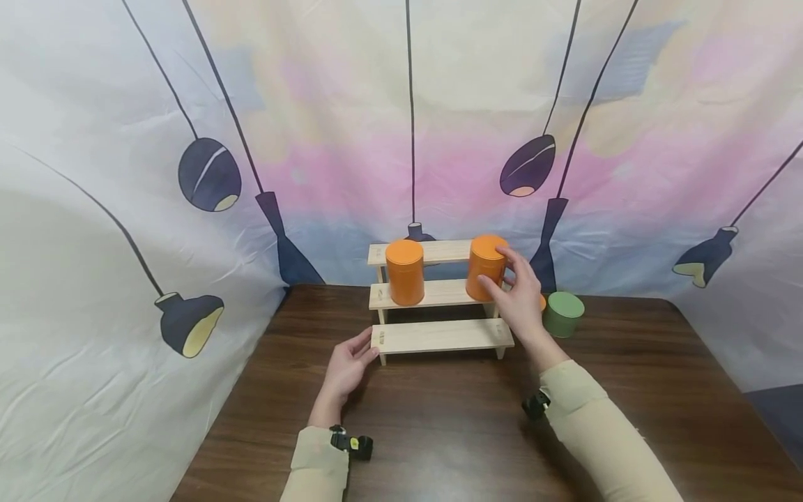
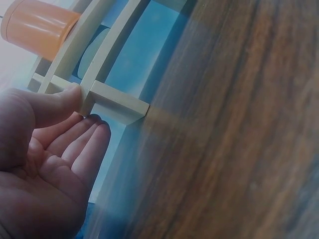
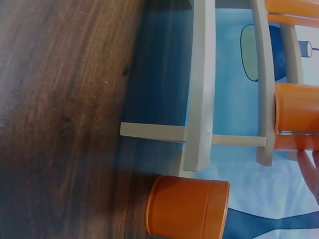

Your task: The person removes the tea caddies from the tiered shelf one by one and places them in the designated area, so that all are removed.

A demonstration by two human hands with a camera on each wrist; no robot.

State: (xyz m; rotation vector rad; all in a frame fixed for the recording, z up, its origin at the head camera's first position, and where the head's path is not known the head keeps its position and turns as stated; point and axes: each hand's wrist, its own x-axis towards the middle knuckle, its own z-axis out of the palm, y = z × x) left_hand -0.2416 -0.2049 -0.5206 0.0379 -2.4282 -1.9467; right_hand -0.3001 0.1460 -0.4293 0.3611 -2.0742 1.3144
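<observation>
Canister point(image 1: 484, 263), orange and lidded, stands at the right end of the middle board point(image 1: 447, 293) of a wooden stand point(image 1: 442, 289), and the step in hand looks like setting it in place there; the next move would call for loosening the fingers evenly to leave it upright. It lies just far and left of the right hand point(image 1: 522, 300), whose thumb and fingers pinch it. Near and left, the left hand point(image 1: 345, 366) pinches the left end of the lowest board point(image 1: 442, 337), seemingly to steady it. A second orange canister point(image 1: 405, 273) stands well apart at the middle board's left end. Right of the stand, a green canister point(image 1: 564, 315) and a third orange canister point(image 3: 188, 206) stand on the dark table point(image 1: 426, 432).
</observation>
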